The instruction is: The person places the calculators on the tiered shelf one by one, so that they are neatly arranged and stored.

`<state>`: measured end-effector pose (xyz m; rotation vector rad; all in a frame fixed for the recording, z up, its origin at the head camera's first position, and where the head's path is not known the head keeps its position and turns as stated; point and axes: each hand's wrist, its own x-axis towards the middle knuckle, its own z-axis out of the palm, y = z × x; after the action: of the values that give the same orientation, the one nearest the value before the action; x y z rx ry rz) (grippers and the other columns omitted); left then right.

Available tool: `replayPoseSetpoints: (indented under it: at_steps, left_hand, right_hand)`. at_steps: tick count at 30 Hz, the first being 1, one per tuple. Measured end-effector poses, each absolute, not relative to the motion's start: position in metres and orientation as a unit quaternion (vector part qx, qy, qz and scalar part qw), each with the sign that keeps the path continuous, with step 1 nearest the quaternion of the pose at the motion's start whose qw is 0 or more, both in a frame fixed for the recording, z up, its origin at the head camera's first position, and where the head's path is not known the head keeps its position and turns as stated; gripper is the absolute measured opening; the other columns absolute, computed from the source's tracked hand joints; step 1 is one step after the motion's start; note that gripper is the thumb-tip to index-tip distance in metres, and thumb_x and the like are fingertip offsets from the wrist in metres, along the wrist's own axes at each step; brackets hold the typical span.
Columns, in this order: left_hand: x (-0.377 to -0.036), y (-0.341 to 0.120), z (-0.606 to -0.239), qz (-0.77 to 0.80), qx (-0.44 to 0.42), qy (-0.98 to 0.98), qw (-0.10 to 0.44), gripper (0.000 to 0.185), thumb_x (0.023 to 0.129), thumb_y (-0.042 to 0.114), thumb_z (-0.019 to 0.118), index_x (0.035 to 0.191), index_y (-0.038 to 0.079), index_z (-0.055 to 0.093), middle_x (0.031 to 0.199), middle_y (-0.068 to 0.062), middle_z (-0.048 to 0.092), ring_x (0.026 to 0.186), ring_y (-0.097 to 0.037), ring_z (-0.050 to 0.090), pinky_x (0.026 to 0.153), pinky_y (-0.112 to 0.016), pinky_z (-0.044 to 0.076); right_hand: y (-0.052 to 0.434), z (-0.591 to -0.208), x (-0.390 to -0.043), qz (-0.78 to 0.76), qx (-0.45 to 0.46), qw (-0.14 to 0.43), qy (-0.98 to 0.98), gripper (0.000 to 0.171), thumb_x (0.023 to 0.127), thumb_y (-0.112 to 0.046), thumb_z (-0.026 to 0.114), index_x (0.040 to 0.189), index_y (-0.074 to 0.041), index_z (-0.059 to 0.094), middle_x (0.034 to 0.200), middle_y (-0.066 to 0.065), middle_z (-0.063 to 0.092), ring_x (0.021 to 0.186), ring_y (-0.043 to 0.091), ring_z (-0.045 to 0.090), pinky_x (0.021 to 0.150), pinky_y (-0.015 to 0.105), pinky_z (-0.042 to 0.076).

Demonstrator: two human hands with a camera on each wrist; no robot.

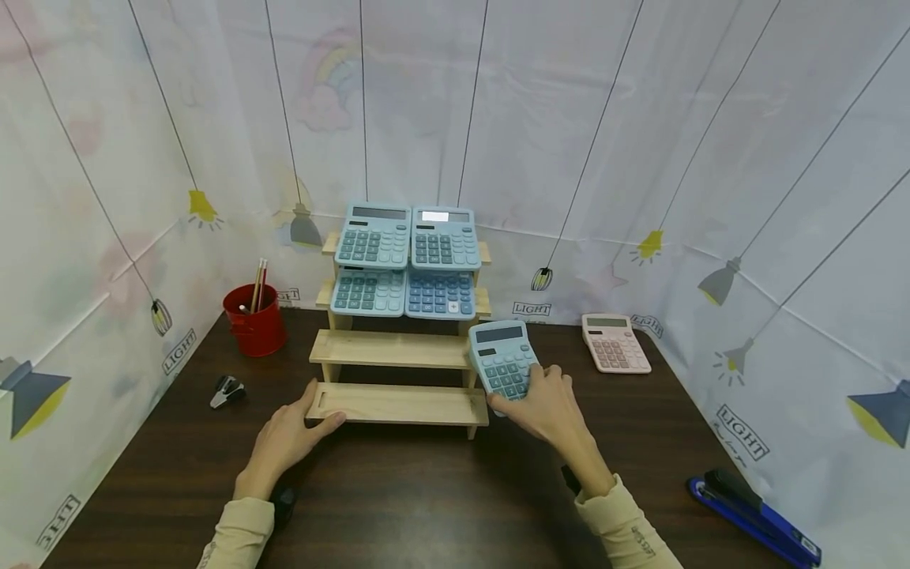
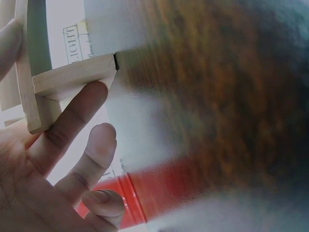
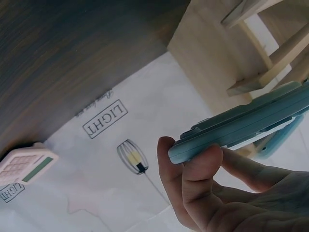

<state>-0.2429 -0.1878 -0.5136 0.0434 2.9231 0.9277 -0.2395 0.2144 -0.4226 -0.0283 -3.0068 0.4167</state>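
Observation:
A light-blue calculator [image 1: 502,359] is tilted beside the right end of a stepped wooden rack [image 1: 398,404]. My right hand [image 1: 543,405] holds it by its lower edge; in the right wrist view the calculator [image 3: 241,121] appears edge-on, pinched between fingers and thumb. At the rack's bottom left end, my left hand [image 1: 287,431] grips the step, thumb along the front. The left wrist view shows its index finger against the wooden end [image 2: 79,75], other fingers loosely bent. Two light-blue calculators [image 1: 374,237] fill the top step; below sit another light-blue one [image 1: 368,292] and a bluer one [image 1: 441,295].
A red bucket [image 1: 261,330] with pencils stands at the back left, a staple remover [image 1: 227,391] in front of it. A pink calculator [image 1: 615,344] lies at the back right. Near the right edge rests a blue stapler [image 1: 753,514]. Patterned cloth borders the table.

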Motion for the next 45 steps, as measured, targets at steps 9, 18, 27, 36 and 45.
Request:
replayPoseSetpoints:
  at_steps: [9,18,27,36,45]
  left_hand:
    - [-0.242,-0.188,-0.516,0.304,0.016,0.952,0.036,0.111,0.085,0.083,0.047,0.162,0.008,0.018,0.159,-0.026,0.036,0.139,-0.05,0.044,0.106,-0.067,0.041]
    - [-0.243,-0.189,-0.515,0.304,0.013,0.952,0.036,0.112,0.084,0.084,0.047,0.162,0.009,0.017,0.159,-0.027,0.036,0.139,-0.051,0.044,0.106,-0.069,0.04]
    - [-0.243,-0.188,-0.516,0.305,0.016,0.952,0.033,0.112,0.084,0.084,0.047,0.162,0.009,0.018,0.159,-0.026,0.036,0.139,-0.05,0.044,0.105,-0.068,0.041]
    - [-0.243,-0.189,-0.514,0.303,0.019,0.953,0.027,0.11,0.086,0.082,0.048,0.161,0.007,0.019,0.158,-0.027,0.037,0.139,-0.05,0.045,0.105,-0.068,0.041]
    - [-0.243,-0.189,-0.516,0.304,0.014,0.952,0.032,0.111,0.085,0.083,0.048,0.162,0.009,0.018,0.158,-0.026,0.037,0.139,-0.05,0.044,0.106,-0.068,0.041]
  right_hand:
    - [0.197,-0.424,-0.235,0.115,0.019,0.086,-0.989,0.087,0.071,-0.065,0.07,0.119,0.007,0.058,0.106,0.025,0.052,0.097,0.037,0.047,0.085,0.05,0.048]
    - [0.191,-0.422,-0.234,0.099,0.032,0.108,-0.989,0.093,0.07,-0.068,0.071,0.122,0.008,0.057,0.107,0.026,0.052,0.098,0.039,0.047,0.082,0.05,0.05]
    - [0.177,-0.418,-0.232,0.097,0.049,0.102,-0.989,0.09,0.068,-0.065,0.071,0.124,0.005,0.058,0.105,0.023,0.053,0.095,0.035,0.047,0.075,0.045,0.05]
    - [0.157,-0.42,-0.237,0.08,0.083,0.126,-0.985,0.087,0.068,-0.064,0.068,0.123,0.003,0.06,0.114,0.025,0.057,0.096,0.033,0.048,0.07,0.044,0.054]
    - [0.136,-0.422,-0.249,0.078,0.072,0.129,-0.986,0.096,0.071,-0.073,0.067,0.129,0.004,0.059,0.115,0.026,0.057,0.1,0.036,0.05,0.072,0.044,0.056]
